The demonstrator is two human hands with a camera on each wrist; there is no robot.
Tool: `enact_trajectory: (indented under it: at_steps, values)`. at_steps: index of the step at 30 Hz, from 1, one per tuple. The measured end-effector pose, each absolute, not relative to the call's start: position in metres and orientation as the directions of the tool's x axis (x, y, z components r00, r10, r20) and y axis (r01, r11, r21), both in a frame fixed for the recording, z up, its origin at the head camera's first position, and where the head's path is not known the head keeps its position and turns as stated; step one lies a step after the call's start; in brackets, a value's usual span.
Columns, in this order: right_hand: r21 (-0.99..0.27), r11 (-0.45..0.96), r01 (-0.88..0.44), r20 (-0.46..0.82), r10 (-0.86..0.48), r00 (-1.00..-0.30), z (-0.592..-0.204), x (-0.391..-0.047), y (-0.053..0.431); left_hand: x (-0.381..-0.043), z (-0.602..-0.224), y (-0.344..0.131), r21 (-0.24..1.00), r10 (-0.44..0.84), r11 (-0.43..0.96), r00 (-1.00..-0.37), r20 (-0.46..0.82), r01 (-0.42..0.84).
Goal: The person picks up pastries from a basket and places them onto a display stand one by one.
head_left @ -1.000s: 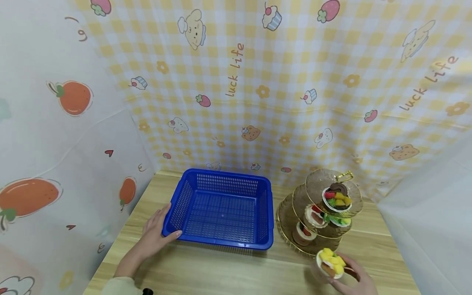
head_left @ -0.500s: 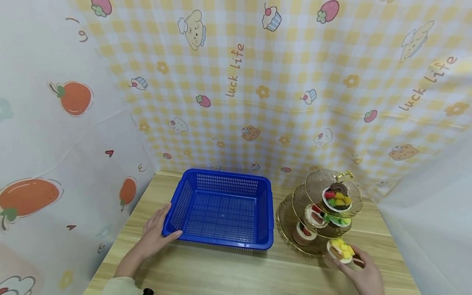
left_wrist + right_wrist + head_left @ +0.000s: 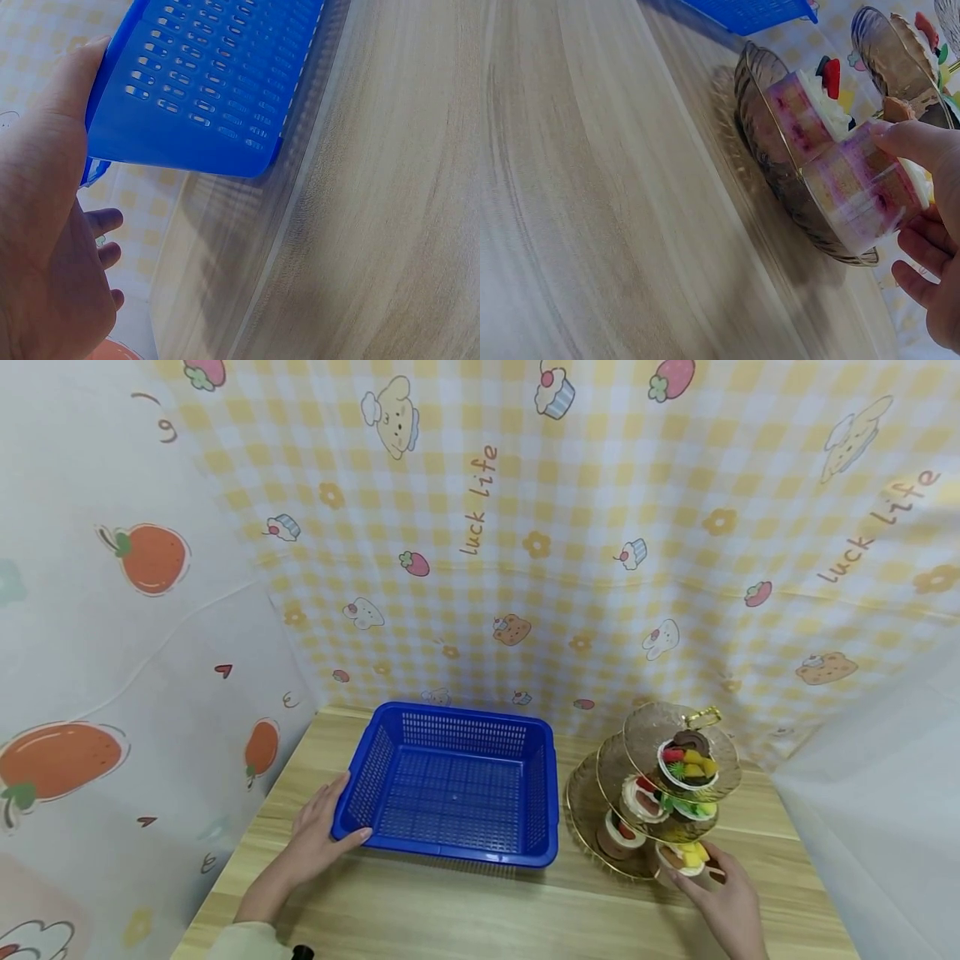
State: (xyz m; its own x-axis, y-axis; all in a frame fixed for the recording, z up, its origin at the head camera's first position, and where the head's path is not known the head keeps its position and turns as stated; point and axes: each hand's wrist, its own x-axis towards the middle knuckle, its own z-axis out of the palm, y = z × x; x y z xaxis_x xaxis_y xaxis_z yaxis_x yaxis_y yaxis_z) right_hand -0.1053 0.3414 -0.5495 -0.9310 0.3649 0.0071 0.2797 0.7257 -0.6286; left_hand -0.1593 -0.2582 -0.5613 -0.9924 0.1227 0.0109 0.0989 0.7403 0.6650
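Note:
At the corner of a blue plastic basket (image 3: pixel 457 856), my left hand (image 3: pixel 313 837) grips the rim, thumb along the front side; its other fingers hang loose in the left wrist view. My right hand (image 3: pixel 726 892) pinches a clear cup of layered cake (image 3: pixel 678 860) topped with yellow fruit cubes. The cup is at the front of the lowest tier of a three-tier dessert stand (image 3: pixel 587 797). In the right wrist view that cake cup (image 3: pixel 866 187) overlaps the bottom plate's rim, leaning, beside another cake cup (image 3: pixel 799 112) with a red fruit piece.
On the stand's middle tier are a cream-topped dessert (image 3: pixel 643 802) and a green-topped one (image 3: pixel 696 810). The top tier bears a fruit-and-chocolate dessert (image 3: pixel 687 764) under a gold handle (image 3: pixel 703 718). A patterned curtain (image 3: pixel 480 610) hangs behind the wooden table (image 3: pixel 480 914).
My right hand has carried the cake cup from the table's front, rightward and then back, onto the front of the lowest tier. The left hand stays at the basket.

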Motion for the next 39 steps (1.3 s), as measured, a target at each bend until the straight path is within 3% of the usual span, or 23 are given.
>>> enact_trajectory:
  at_steps: [20, 39]
  values:
    - [-0.6, 0.778, 0.187, 0.172, 0.353, -0.92, -0.561, -0.116, 0.332, -0.158, -0.557, -0.258, 0.652, 0.116, 0.752, -0.993, 0.014, 0.097]
    - [-0.62, 0.766, 0.171, 0.229, 0.385, -0.894, -0.571, -0.131, 0.332, -0.157, -0.559, -0.257, 0.664, 0.116, 0.741, -0.993, 0.017, 0.098]
